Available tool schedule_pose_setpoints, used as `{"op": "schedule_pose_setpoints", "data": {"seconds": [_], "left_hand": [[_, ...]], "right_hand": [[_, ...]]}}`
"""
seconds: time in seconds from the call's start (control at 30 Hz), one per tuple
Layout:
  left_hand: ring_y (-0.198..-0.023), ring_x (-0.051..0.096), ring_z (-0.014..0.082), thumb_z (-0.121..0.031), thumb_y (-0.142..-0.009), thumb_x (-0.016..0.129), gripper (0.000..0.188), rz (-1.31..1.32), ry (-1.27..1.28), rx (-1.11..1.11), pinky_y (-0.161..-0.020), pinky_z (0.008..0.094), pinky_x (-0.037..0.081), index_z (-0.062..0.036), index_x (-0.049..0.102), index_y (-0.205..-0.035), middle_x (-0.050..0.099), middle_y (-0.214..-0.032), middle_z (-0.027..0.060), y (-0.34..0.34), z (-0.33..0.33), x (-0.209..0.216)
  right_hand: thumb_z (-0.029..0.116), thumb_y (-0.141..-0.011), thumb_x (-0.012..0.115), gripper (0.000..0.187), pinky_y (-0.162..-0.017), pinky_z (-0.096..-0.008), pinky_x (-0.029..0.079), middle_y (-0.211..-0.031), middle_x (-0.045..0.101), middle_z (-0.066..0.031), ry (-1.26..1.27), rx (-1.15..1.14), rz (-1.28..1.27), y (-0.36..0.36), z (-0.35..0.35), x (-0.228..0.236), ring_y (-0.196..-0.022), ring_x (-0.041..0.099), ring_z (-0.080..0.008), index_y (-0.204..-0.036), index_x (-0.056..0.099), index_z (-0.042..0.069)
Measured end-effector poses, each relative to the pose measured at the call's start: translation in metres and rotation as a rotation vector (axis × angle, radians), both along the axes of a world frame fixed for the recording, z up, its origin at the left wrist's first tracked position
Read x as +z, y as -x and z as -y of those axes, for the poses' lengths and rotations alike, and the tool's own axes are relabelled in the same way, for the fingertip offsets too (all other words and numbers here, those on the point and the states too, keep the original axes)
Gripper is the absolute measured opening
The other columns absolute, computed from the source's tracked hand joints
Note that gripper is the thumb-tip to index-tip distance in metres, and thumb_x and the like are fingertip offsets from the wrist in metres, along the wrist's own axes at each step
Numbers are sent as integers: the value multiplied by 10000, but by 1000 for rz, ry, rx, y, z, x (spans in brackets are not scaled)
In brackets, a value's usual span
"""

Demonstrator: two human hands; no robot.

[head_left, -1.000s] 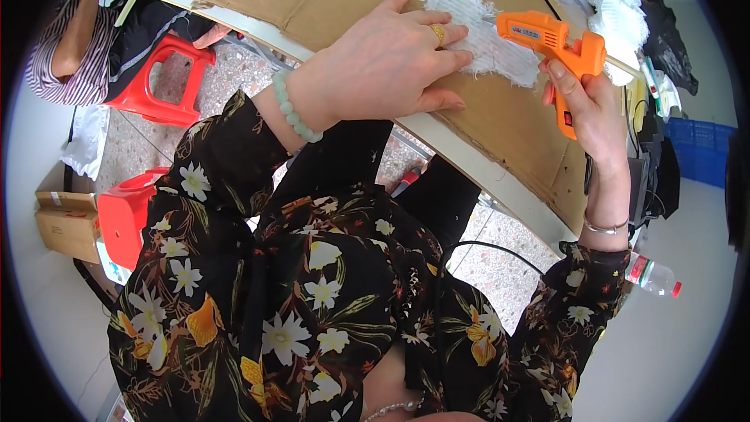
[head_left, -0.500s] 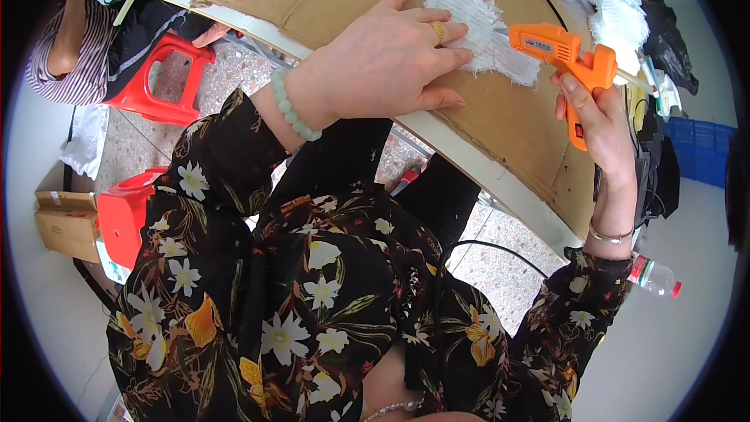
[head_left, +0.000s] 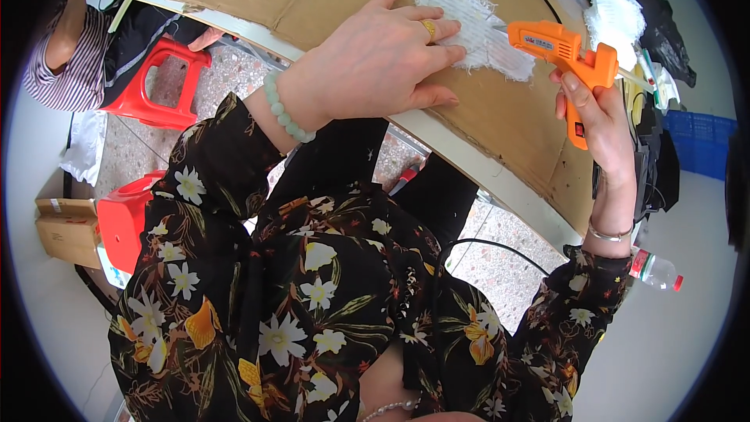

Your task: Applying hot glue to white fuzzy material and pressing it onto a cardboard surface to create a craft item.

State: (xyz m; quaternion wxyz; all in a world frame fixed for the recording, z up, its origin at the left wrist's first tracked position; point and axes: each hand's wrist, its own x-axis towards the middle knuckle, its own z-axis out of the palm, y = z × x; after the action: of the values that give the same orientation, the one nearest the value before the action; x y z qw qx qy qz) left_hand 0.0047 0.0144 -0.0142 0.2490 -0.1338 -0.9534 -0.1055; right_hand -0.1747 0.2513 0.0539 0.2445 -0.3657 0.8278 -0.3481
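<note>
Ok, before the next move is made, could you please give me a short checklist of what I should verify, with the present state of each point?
1. Glue gun held by its handle in the right hand: ok.
2. White frayed piece lying on the cardboard: ok.
3. Left hand steadying the piece: ok, fingertips rest at its near left side; how firmly they press does not show.
4. Left fingers apart from the gun: ok, a gap shows between them.
5. Glue stick in the gun: ok, a pale end sticks out at the back.
6. Gun switched on and hot: cannot tell; the red switch shows, not its setting.
</note>
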Motion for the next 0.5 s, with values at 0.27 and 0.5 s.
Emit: {"op": "schedule_pose_setpoints", "data": {"seconds": [0.27, 0.5], "left_hand": [[-1157, 550, 276, -402, -800, 676, 441, -23, 25, 20, -1012, 458, 375, -102, 624, -1120, 591, -1245, 80, -3, 1, 0], [-1181, 534, 276, -410, -813, 665, 449, 4, 72, 42, -1020, 475, 366, -114, 618, -1147, 586, -1258, 77, -3, 0, 5]], "right_hand": [[286, -963, 549, 318, -618, -237, 419, -973, 615, -43, -52, 8, -19, 2, 0, 3, -662, 524, -101, -1111, 558, 5], [284, -967, 538, 303, -613, -237, 415, -979, 614, -51, 50, 12, -14, 0, -10, 10, -661, 524, -102, -1081, 570, 6]]}}
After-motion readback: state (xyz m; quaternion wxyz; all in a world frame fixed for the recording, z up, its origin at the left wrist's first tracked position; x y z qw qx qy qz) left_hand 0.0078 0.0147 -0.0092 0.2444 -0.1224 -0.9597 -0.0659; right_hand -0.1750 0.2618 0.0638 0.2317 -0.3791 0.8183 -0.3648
